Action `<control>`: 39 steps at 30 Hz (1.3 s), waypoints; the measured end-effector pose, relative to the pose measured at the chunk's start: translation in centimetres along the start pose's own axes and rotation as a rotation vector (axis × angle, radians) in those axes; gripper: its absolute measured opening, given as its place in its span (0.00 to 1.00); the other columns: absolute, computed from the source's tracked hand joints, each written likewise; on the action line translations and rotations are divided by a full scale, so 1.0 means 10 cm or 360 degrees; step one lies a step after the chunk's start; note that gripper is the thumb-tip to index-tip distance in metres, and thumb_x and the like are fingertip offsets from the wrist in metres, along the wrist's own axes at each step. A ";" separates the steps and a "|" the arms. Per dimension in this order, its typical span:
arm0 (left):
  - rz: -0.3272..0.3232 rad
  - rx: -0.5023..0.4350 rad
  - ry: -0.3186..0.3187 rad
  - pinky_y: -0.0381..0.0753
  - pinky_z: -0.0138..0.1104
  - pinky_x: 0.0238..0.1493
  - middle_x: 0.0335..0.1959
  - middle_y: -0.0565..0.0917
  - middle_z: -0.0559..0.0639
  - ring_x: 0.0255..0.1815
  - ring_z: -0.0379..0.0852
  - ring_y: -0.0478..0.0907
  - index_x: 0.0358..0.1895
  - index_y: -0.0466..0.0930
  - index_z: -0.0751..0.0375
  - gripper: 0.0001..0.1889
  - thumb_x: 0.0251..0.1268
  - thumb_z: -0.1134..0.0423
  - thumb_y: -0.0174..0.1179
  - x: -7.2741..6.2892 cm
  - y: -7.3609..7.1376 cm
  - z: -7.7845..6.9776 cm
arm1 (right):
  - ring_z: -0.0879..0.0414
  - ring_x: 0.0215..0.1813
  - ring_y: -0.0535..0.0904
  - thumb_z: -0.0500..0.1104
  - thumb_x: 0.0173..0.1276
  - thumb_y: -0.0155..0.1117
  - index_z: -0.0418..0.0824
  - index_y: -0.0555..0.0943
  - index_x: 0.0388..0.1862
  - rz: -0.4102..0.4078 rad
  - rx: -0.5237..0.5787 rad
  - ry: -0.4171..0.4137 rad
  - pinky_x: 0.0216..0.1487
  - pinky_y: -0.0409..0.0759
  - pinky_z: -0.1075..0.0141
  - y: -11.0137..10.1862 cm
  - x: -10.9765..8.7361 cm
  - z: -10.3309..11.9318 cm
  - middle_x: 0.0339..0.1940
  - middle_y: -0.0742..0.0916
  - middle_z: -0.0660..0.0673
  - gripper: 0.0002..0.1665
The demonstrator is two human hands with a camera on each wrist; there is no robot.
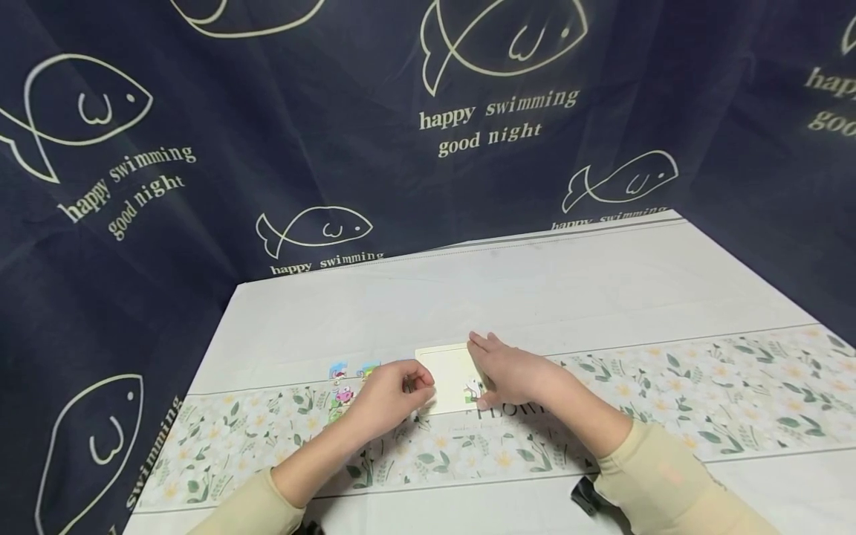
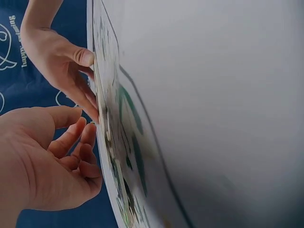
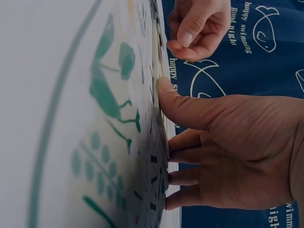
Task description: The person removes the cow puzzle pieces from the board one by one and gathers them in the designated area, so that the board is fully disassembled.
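Observation:
A pale cream puzzle board (image 1: 444, 375) lies on the table, with a small printed piece (image 1: 470, 391) in its lower right corner. My right hand (image 1: 511, 373) rests along the board's right edge, its fingers stretched forward and its thumb beside that piece. Above the board's left side hovers my left hand (image 1: 388, 392), fingers loosely bent and thumb close to them. Nothing shows between its fingertips in the left wrist view. Colourful puzzle pieces (image 1: 343, 395), one with a pink animal, lie left of the board, partly hidden behind the left hand.
The white table (image 1: 508, 286) carries a floral printed band (image 1: 642, 394) across its front half, with dark lettering (image 1: 504, 411) below the board. A dark blue curtain (image 1: 374, 148) with fish drawings hangs behind and beside the table.

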State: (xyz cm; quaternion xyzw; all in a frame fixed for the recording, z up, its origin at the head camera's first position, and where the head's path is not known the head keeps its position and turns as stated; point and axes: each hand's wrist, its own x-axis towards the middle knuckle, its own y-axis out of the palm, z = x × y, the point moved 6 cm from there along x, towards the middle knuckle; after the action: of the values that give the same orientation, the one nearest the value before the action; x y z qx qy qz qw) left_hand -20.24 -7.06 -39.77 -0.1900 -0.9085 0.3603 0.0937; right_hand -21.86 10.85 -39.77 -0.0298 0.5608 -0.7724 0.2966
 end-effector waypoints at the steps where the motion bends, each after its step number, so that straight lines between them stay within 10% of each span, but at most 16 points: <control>1: 0.0004 -0.0004 0.0010 0.75 0.32 0.30 0.28 0.80 0.41 0.27 0.40 0.74 0.37 0.83 0.57 0.02 0.67 0.66 0.67 0.01 0.01 -0.02 | 0.36 0.81 0.49 0.50 0.60 0.77 0.27 0.57 0.78 -0.0002 -0.0006 0.0003 0.75 0.56 0.45 0.00 0.00 0.00 0.82 0.57 0.35 0.58; 39: 0.0147 0.0088 -0.0050 0.75 0.32 0.35 0.36 0.78 0.44 0.32 0.39 0.72 0.44 0.86 0.60 0.07 0.64 0.66 0.69 0.24 0.41 -0.23 | 0.34 0.80 0.50 0.51 0.61 0.77 0.25 0.56 0.77 0.0029 -0.0083 -0.0019 0.74 0.58 0.46 0.00 0.04 -0.01 0.81 0.57 0.33 0.58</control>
State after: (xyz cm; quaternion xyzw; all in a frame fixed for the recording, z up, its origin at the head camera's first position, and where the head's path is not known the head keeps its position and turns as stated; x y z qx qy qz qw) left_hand -20.57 -1.95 -40.86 -0.2233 -0.8898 0.3921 0.0678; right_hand -22.22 10.78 -39.92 -0.0371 0.5791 -0.7546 0.3062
